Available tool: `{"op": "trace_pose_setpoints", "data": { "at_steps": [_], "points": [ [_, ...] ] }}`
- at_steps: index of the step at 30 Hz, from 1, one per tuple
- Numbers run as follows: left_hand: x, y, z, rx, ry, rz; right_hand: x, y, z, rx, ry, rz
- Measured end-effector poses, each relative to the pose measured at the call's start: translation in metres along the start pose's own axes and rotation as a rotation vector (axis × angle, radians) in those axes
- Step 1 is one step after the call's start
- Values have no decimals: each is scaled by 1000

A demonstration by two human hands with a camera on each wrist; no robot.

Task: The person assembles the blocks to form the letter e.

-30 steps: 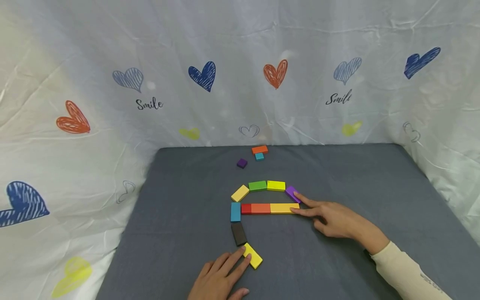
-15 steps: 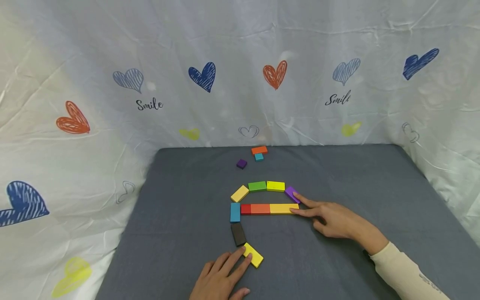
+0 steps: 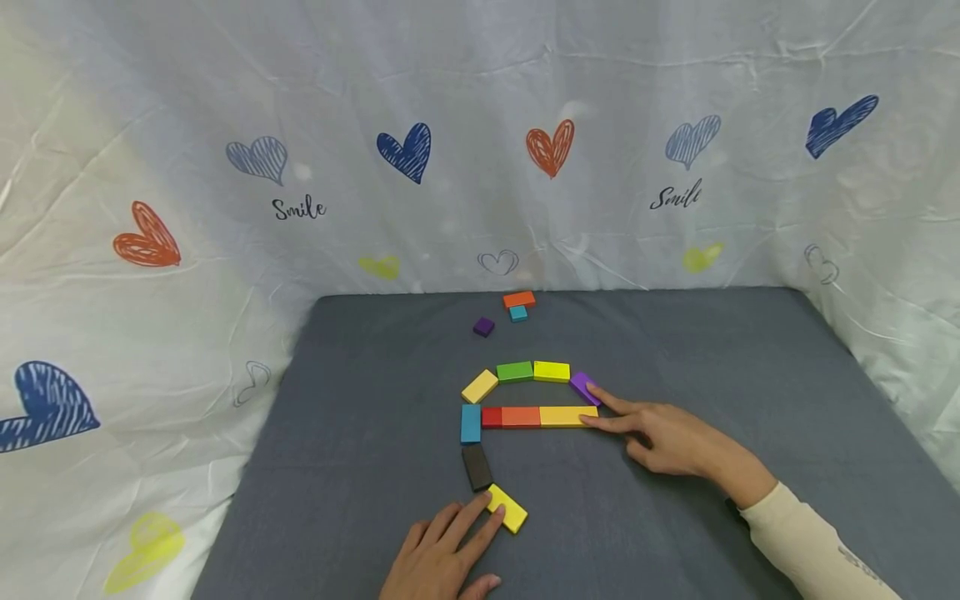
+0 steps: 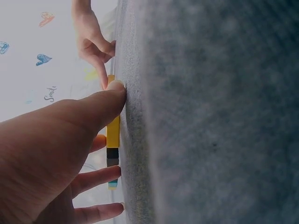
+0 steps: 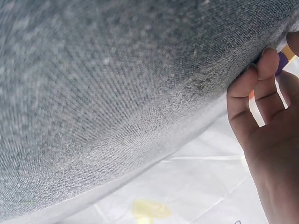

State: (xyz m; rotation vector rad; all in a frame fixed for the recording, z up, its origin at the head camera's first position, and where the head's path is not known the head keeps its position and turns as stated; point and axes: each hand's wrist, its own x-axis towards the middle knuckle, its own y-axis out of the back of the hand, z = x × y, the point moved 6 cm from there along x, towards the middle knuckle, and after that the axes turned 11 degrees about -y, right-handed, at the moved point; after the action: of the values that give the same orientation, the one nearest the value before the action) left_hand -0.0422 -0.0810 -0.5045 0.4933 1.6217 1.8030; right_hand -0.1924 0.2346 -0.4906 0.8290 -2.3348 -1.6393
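Note:
In the head view, my left hand (image 3: 442, 550) lies at the front with extended fingertips on a bright yellow block (image 3: 508, 510). That block slants down from the near end of a black block (image 3: 477, 467). My right hand (image 3: 671, 437) reaches in from the right. Its index fingertip touches a purple block (image 3: 583, 387), and another finger touches the right end of an amber block (image 3: 566, 417). Orange (image 3: 521, 417) and red (image 3: 492, 417) blocks continue that straight row leftward to a blue block (image 3: 470, 423). Tan (image 3: 480, 387), green (image 3: 514, 372) and yellow (image 3: 552, 372) blocks arch above.
Toward the back of the grey cloth-covered table (image 3: 360, 375) lie a dark purple block (image 3: 483, 327), a small blue block (image 3: 518, 313) and an orange block (image 3: 519, 299). A white curtain (image 3: 465, 200) printed with hearts hangs behind and along the sides.
The bright yellow block under my left fingertips has turned slightly, its near end shifting a little right and away. My right hand stays in place on the purple and amber blocks.

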Motion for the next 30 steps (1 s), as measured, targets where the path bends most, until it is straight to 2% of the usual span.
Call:
{"op": "trace_pose_setpoints", "data": {
  "at_steps": [20, 25, 28, 30],
  "points": [
    [-1, -2, 2, 83, -38, 104, 0, 0, 2, -4, -17, -6],
    [0, -2, 2, 89, -36, 98, 0, 1, 1, -1, -13, -6],
    [0, 1, 2, 85, -38, 87, 0, 2, 1, -4, -10, -6],
    [-2, 7, 0, 79, -48, 116, 0, 1, 1, -5, -9, -7]
  ]
}}
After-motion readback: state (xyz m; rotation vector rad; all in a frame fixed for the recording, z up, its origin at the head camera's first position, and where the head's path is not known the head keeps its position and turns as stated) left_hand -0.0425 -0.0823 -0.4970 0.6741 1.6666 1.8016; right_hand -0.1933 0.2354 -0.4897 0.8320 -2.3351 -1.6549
